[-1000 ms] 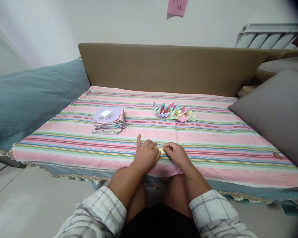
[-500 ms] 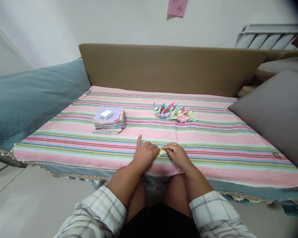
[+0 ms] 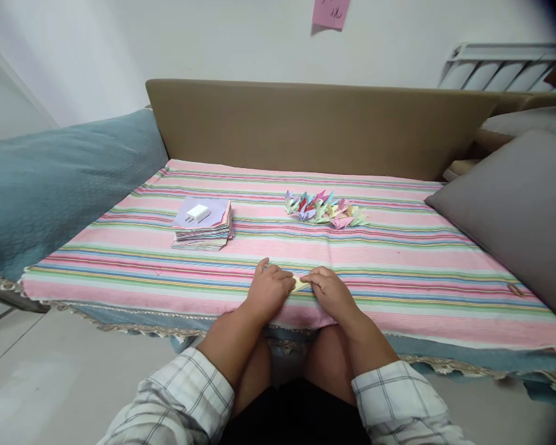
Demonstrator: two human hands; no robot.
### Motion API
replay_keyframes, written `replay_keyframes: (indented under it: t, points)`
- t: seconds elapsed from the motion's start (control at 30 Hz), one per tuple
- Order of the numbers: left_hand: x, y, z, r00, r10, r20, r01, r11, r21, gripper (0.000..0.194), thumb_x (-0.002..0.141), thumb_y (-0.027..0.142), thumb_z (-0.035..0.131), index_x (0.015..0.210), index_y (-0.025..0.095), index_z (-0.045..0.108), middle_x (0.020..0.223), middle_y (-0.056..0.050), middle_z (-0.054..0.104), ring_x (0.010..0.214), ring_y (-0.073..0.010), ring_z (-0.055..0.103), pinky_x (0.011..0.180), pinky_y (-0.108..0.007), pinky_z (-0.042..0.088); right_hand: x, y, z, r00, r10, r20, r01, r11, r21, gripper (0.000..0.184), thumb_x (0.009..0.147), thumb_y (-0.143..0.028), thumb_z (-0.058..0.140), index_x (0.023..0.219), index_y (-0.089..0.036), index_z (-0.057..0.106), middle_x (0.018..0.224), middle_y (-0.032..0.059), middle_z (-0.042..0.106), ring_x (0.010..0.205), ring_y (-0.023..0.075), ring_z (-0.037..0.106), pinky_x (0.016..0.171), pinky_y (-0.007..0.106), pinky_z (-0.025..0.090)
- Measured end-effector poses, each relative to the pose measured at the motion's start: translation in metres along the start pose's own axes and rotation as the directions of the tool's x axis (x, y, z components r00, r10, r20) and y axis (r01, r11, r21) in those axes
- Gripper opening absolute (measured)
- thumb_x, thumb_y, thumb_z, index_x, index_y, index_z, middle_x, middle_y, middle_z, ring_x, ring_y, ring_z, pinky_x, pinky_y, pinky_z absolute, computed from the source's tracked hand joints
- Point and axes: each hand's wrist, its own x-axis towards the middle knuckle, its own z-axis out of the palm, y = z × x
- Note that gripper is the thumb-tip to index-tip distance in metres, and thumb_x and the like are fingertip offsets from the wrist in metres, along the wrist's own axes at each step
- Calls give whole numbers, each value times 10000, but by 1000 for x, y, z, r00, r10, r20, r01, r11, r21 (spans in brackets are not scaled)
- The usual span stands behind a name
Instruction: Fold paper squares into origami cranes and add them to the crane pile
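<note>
On the striped cloth of the sofa, close to its front edge, the left hand and the right hand meet over a small pale yellow paper piece. Both pinch it narrowly with the fingertips, pressing it flat on the cloth. It looks like a fold in the middle of the work, not a finished shape. Behind the hands, a pile of finished paper cranes lies; to the left of this pile is a thick stack of coloured paper squares with a white charger on top, so many sheets seem left. Compared with one second ago, the left index finger is now lowered, and the hands sit closer together.
</note>
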Motion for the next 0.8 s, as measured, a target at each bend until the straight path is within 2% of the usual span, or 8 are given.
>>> replay_keyframes:
  t: [0.17, 0.27, 0.37, 0.6, 0.7, 0.8]
  points:
    - [-1, 0, 0, 1000, 25, 1, -25, 999, 22, 138, 843, 271, 559, 784, 291, 683, 910, 42, 714, 826, -163, 577, 957, -437, 298, -1, -9, -3, 999, 36, -6, -36, 999, 21, 264, 820, -149, 467, 942, -214, 692, 912, 49, 633, 918, 189, 549, 853, 335, 438]
    - [-2, 0, -2, 999, 31, 7, -31, 999, 36, 141, 848, 275, 553, 798, 291, 684, 919, 35, 712, 833, -160, 575, 949, -422, 300, 0, -11, -2, 996, 82, -37, -80, 995, 52, 202, 841, -264, 505, 882, -223, 699, 882, 46, 649, 883, 191, 565, 822, 333, 452]
    - [-3, 0, -2, 1000, 27, 15, -28, 999, 43, 153, 860, 278, 538, 806, 291, 681, 937, 38, 709, 850, -158, 575, 930, -409, 306, 1, -10, 1, 991, 118, -57, -115, 992, 56, 189, 836, -292, 525, 846, -231, 703, 869, 48, 656, 864, 197, 572, 794, 336, 463]
    - [-5, -2, 1, 997, 45, 69, -47, 999, 21, 197, 880, 326, 499, 946, 259, 672, 1009, -10, 692, 897, -174, 571, 786, -345, 381, -1, -8, 7, 993, 74, -92, -74, 997, 5, 154, 822, -271, 556, 864, -243, 701, 858, 48, 650, 863, 200, 567, 802, 351, 459]
    - [-8, 0, -6, 993, 46, 109, -50, 998, 29, 214, 886, 326, 483, 1017, 264, 640, 1058, -8, 676, 927, -182, 569, 872, -385, 373, -2, -8, 8, 993, 58, -100, -61, 998, -27, 155, 833, -276, 551, 872, -248, 698, 865, 49, 647, 877, 203, 562, 813, 353, 453]
    - [-15, 5, -17, 984, 82, 155, -89, 995, 38, 311, 867, 372, 509, 1161, 285, 558, 1179, -23, 620, 1041, -207, 539, 1047, -505, 207, -2, -9, 7, 995, 56, -83, -60, 997, -40, 173, 850, -281, 530, 893, -245, 693, 870, 50, 641, 887, 204, 558, 824, 354, 448]
